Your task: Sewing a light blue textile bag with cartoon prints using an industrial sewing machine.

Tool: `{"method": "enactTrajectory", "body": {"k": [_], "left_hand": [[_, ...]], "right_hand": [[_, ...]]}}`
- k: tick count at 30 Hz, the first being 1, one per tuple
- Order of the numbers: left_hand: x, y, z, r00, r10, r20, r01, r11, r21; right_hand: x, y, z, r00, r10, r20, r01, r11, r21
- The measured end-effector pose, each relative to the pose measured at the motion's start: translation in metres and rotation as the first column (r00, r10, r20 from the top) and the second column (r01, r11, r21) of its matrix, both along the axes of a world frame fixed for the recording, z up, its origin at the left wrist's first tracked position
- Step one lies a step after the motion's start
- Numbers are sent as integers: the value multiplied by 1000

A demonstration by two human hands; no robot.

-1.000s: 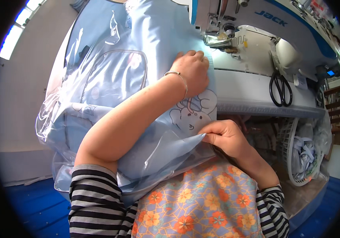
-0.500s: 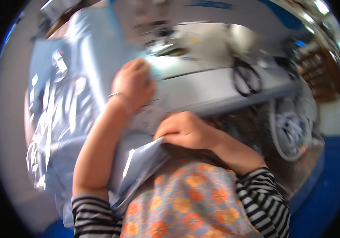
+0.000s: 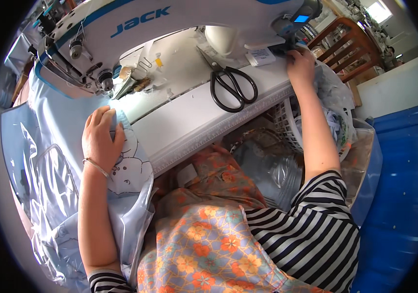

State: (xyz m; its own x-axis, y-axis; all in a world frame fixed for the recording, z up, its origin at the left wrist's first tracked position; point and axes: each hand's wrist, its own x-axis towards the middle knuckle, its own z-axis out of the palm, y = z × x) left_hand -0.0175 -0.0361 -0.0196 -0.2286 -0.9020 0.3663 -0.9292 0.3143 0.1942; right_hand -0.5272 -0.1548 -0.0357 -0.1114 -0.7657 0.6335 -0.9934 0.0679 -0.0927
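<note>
My left hand [image 3: 102, 139] lies on the light blue fabric [image 3: 52, 110], fingers stretched out and thumb apart, just in front of the needle area of a white and blue sewing machine [image 3: 189, 17]. A cartoon figure in outline is printed on the cloth [image 3: 126, 178] by my thumb. My right hand [image 3: 301, 63] is at the far right end of the machine bed, fingers curled down beside a small stack of white labels [image 3: 261, 56]; what they grip is hidden. Between my hands, black-handled scissors [image 3: 233, 89] lie on the white sewing table [image 3: 184, 117].
Clear plastic sheeting [image 3: 48, 171] covers part of the fabric at left. A white basket [image 3: 287, 124] with cloth scraps stands below my right forearm. Along the table's front edge runs a ruler strip [image 3: 219, 128]. A brown wooden chair [image 3: 348, 49] stands behind, at right.
My right hand has let go of the fabric edge near my lap and moved to the far right of the machine. My left hand stays on the cloth; the view has shifted rightward.
</note>
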Motion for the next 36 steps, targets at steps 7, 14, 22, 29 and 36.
{"method": "enactTrajectory", "body": {"k": [7, 14, 22, 29, 36], "left_hand": [[-13, 4, 16, 999, -45, -9, 45, 998, -52], [-63, 40, 46, 519, -130, -845, 481, 861, 163], [-55, 51, 48, 281, 165, -945, 529, 795, 296], [-55, 50, 43, 2, 306, -952, 458, 846, 273], [-55, 53, 38, 21, 289, -957, 368, 888, 276]], "right_hand": [[39, 31, 39, 985, 173, 17, -161, 944, -288], [190, 130, 49, 131, 594, 794, -733, 597, -325], [265, 152, 44, 55, 510, 858, -820, 513, -252], [267, 165, 28, -4, 463, 886, -806, 523, -277], [268, 161, 25, 32, 318, 948, -851, 505, -141]]}}
